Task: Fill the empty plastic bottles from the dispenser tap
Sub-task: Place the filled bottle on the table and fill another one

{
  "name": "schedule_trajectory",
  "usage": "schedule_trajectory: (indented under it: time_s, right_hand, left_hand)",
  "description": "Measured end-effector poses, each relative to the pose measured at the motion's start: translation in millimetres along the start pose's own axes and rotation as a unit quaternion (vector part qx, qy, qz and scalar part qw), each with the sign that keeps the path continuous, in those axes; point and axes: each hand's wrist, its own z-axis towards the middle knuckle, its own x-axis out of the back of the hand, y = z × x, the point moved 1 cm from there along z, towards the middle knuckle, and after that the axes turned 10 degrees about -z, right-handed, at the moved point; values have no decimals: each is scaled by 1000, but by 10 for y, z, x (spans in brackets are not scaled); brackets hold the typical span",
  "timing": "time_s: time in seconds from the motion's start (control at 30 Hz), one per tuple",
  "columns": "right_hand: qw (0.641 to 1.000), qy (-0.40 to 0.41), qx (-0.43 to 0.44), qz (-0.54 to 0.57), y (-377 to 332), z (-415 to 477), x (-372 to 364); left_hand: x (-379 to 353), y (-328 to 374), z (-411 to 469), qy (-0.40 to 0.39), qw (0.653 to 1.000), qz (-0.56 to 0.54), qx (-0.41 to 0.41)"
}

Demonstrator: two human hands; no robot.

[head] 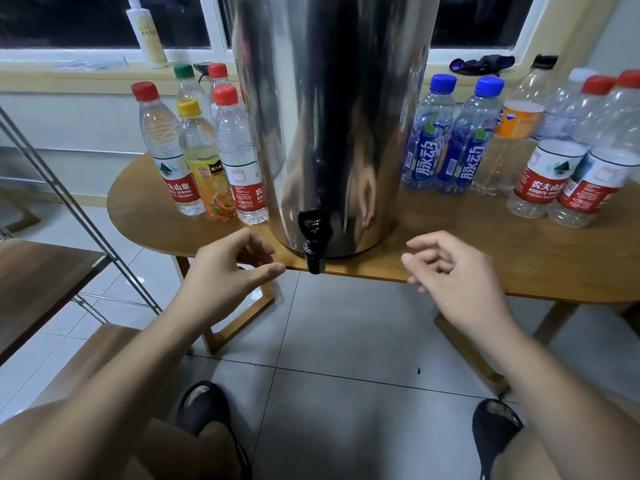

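At the front edge of the wooden table (485, 258) stands the tall steel dispenser (332, 116), its black tap (314, 242) jutting past the table edge over the tiled floor (346, 341). To the tap's left, near it but apart, the left hand (225, 268) hovers half open with fingers loosely curled and thumb stretched toward the spout, holding nothing. The right hand (457, 271) hangs on the other side in front of the table edge, likewise loosely open and empty. Left of the dispenser stands a cluster of capped bottles, among them a red-capped water bottle (239, 157) and a yellow-capped juice bottle (204, 161). Right of it stand two blue-capped bottles (446, 140), then an orange-labelled bottle (512, 133) and more red-labelled ones (568, 174) near the table's right end. A white squeeze bottle (145, 32) rests on the windowsill behind.
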Motion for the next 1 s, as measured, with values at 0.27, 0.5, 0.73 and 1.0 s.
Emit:
schedule_trajectory:
  time_s: [0.27,0.5,0.73,1.0]
  right_hand:
    - [981,170,-89,-13,327,374,582]
    - [935,316,-160,-25,778,689,900]
    - [920,352,-161,-62,1018,918,934]
    - [916,336,-169,-140,1020,1118,872]
  left_hand:
    - [-184,-64,-61,-93,995,39,-27]
    - [-396,-85,-146,-149,986,54,-49]
    - [-597,-70,-198,-192,976,81,-62]
    - [-823,-16,-197,-220,969,82,-74]
